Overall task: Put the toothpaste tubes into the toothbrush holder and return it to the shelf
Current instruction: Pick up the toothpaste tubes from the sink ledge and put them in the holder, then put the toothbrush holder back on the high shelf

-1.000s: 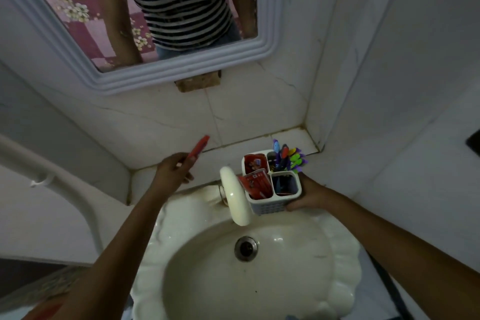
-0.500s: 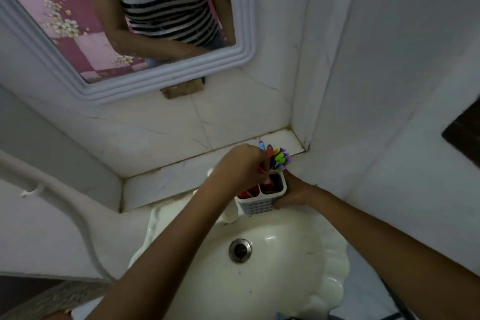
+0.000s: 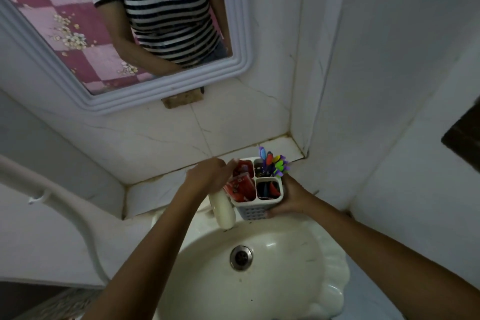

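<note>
My right hand (image 3: 289,199) grips a white four-compartment toothbrush holder (image 3: 253,212) from its right side, held above the back rim of the sink. Red toothpaste tubes (image 3: 240,187) stand in its two left compartments. The front right compartment holds a red and dark item (image 3: 268,187). Colourful toothbrushes (image 3: 272,163) stick out of the back right one. My left hand (image 3: 207,175) is at the holder's left edge, its fingertips touching the tops of the tubes and grasping nothing that I can see.
A white tap (image 3: 223,209) juts over the cream sink (image 3: 272,293) just left of the holder. The tiled shelf (image 3: 155,189) runs behind the sink into the corner. A mirror (image 3: 117,34) hangs above, and a white pipe (image 3: 65,202) curves down at the left.
My left hand carried a red tube from the shelf side to the holder, reached over it, and now sits at its left edge without the tube. The right hand keeps holding the holder.
</note>
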Action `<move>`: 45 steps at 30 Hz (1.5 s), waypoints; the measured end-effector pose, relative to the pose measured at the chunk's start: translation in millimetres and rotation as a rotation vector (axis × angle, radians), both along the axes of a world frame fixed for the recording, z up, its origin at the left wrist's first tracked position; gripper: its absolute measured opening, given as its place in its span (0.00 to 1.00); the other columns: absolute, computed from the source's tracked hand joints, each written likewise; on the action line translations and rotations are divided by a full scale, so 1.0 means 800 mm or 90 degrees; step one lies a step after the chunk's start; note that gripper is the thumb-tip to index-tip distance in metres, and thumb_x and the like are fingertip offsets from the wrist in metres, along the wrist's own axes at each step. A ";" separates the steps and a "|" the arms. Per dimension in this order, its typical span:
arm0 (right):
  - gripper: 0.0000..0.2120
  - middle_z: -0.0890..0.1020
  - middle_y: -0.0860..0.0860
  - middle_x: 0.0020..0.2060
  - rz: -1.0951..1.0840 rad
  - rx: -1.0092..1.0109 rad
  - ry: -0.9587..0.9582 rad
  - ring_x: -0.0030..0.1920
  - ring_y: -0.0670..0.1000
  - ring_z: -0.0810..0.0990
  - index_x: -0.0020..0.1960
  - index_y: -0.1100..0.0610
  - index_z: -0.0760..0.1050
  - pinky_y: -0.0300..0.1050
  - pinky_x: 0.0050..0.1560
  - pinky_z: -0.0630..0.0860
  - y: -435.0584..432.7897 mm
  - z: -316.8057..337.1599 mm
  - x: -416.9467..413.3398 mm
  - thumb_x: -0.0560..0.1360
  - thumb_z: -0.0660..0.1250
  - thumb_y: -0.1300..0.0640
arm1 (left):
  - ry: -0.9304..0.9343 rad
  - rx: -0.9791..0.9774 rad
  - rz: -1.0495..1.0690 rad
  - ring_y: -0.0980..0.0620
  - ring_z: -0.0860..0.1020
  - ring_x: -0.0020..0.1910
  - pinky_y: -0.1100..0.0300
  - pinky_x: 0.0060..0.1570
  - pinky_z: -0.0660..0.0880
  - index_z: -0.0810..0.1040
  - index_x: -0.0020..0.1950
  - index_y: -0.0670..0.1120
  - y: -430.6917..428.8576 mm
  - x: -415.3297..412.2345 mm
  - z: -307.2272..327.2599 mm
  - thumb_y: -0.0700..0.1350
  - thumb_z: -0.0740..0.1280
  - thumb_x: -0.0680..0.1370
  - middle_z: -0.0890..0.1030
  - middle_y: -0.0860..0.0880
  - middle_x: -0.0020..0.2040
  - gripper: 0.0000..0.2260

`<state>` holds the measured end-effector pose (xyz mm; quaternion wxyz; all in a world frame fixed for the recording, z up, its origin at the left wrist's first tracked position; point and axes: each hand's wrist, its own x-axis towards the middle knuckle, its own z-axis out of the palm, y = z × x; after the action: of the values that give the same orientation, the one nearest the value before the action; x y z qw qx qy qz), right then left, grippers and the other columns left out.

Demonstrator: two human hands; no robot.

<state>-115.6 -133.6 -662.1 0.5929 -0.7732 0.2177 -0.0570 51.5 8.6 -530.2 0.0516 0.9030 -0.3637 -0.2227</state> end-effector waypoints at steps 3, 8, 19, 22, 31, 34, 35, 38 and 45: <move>0.48 0.78 0.50 0.58 -0.048 -0.006 -0.036 0.59 0.40 0.78 0.66 0.61 0.66 0.37 0.55 0.76 0.000 0.005 -0.012 0.50 0.83 0.69 | 0.211 -0.102 0.051 0.45 0.79 0.58 0.51 0.61 0.72 0.80 0.61 0.42 0.004 -0.004 0.011 0.63 0.51 0.80 0.82 0.42 0.60 0.30; 0.52 0.78 0.51 0.62 -0.124 -0.051 -0.134 0.62 0.49 0.77 0.67 0.51 0.64 0.58 0.61 0.77 -0.011 0.088 -0.012 0.49 0.86 0.57 | 0.326 -0.314 0.107 0.54 0.77 0.54 0.51 0.63 0.65 0.80 0.58 0.49 0.010 -0.025 0.076 0.65 0.44 0.80 0.79 0.48 0.58 0.31; 0.42 0.78 0.41 0.55 -0.186 -0.198 -0.495 0.52 0.33 0.77 0.63 0.50 0.66 0.26 0.45 0.75 -0.010 0.439 0.033 0.55 0.83 0.61 | 0.408 -0.792 0.185 0.49 0.83 0.49 0.47 0.52 0.79 0.86 0.43 0.54 -0.017 -0.033 0.366 0.71 0.52 0.76 0.87 0.48 0.51 0.29; 0.37 0.81 0.34 0.48 -0.207 -0.226 -0.594 0.49 0.33 0.79 0.56 0.43 0.69 0.28 0.43 0.77 -0.011 0.526 0.040 0.55 0.83 0.63 | 0.501 -0.775 0.117 0.44 0.81 0.49 0.48 0.49 0.77 0.85 0.47 0.49 -0.025 -0.022 0.469 0.74 0.47 0.73 0.86 0.44 0.50 0.37; 0.41 0.83 0.51 0.51 -0.286 -0.197 -0.710 0.45 0.54 0.85 0.55 0.50 0.73 0.57 0.41 0.84 -0.021 0.737 0.048 0.44 0.84 0.47 | 0.269 -0.843 -0.019 0.44 0.79 0.49 0.48 0.48 0.76 0.79 0.51 0.47 -0.047 -0.029 0.665 0.62 0.59 0.77 0.81 0.43 0.51 0.20; 0.46 0.81 0.56 0.53 -0.309 -0.145 -0.710 0.45 0.60 0.85 0.55 0.52 0.76 0.59 0.36 0.84 -0.030 0.811 0.044 0.39 0.84 0.43 | -0.139 -0.939 -0.183 0.45 0.79 0.50 0.47 0.52 0.74 0.80 0.51 0.43 -0.036 -0.027 0.705 0.60 0.54 0.80 0.82 0.43 0.51 0.23; 0.49 0.80 0.58 0.54 -0.314 -0.139 -0.714 0.45 0.61 0.84 0.56 0.53 0.76 0.60 0.35 0.83 -0.031 0.837 0.040 0.37 0.84 0.42 | -0.325 -0.956 -0.211 0.43 0.79 0.49 0.45 0.51 0.74 0.80 0.49 0.41 -0.034 -0.022 0.716 0.59 0.53 0.81 0.82 0.41 0.49 0.25; 0.53 0.80 0.57 0.55 -0.345 -0.151 -0.744 0.46 0.60 0.84 0.56 0.53 0.75 0.62 0.36 0.83 -0.026 0.907 0.023 0.33 0.82 0.39 | -0.731 -0.907 -0.207 0.44 0.76 0.59 0.47 0.56 0.72 0.79 0.60 0.45 -0.028 -0.007 0.738 0.56 0.53 0.82 0.80 0.44 0.59 0.21; 0.49 0.66 0.54 0.53 -0.503 -0.253 -0.716 0.54 0.58 0.73 0.58 0.50 0.62 0.58 0.46 0.82 0.003 1.015 0.026 0.42 0.77 0.40 | -0.882 -0.563 -0.108 0.48 0.53 0.79 0.46 0.78 0.48 0.52 0.80 0.47 -0.052 0.055 0.737 0.60 0.53 0.80 0.57 0.47 0.80 0.32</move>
<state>-95.2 -131.3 149.7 0.3986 -0.5836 0.1284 -0.6958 95.3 -33.3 59.7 0.1494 0.7016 -0.4340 0.5451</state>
